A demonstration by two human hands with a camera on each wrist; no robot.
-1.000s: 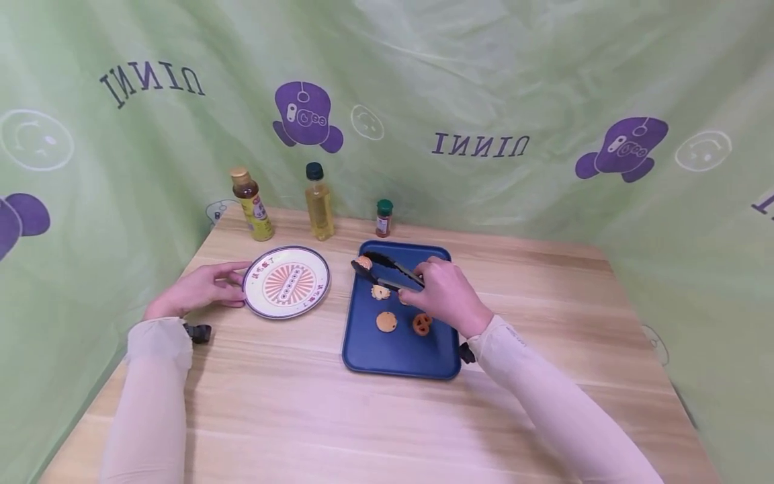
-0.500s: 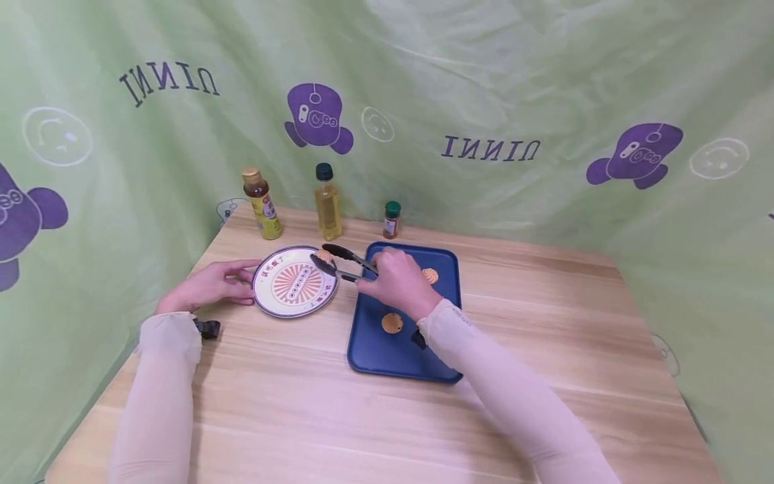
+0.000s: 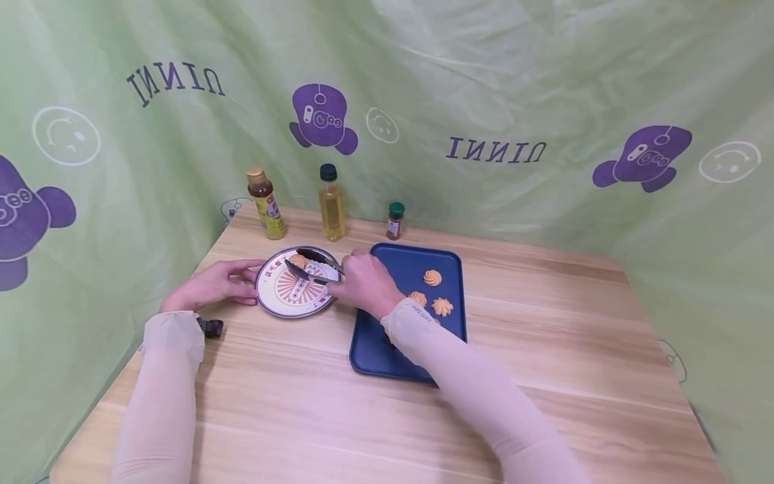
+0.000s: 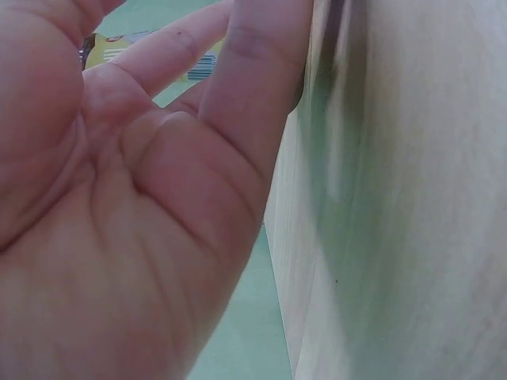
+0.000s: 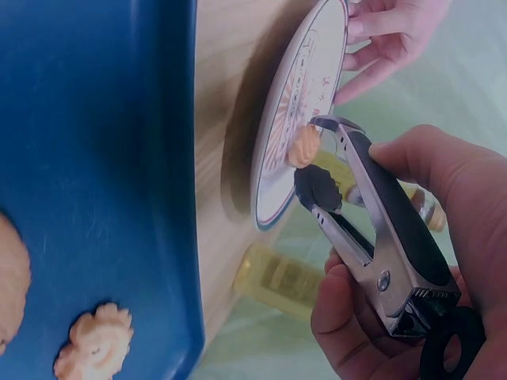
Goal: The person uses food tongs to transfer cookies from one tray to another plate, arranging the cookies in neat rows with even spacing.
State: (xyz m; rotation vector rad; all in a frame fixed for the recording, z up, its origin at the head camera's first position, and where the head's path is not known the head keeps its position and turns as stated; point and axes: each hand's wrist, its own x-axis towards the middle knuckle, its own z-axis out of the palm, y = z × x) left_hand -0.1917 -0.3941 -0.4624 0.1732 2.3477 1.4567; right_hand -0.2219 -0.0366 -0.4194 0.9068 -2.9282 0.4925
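Wood-grain table (image 3: 290, 403), green curtain (image 3: 484, 81) behind; tongs (image 5: 396, 214) over plate (image 3: 281, 293).

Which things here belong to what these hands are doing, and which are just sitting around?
Seemingly part of it:
tongs, gripped by the right hand
cookie at the tongs' tips
plate, its rim touched by the left hand
blue tray holding other cookies

Seemingly just standing about:
yellow-labelled bottle
dark-capped bottle of yellow liquid
small green-capped jar
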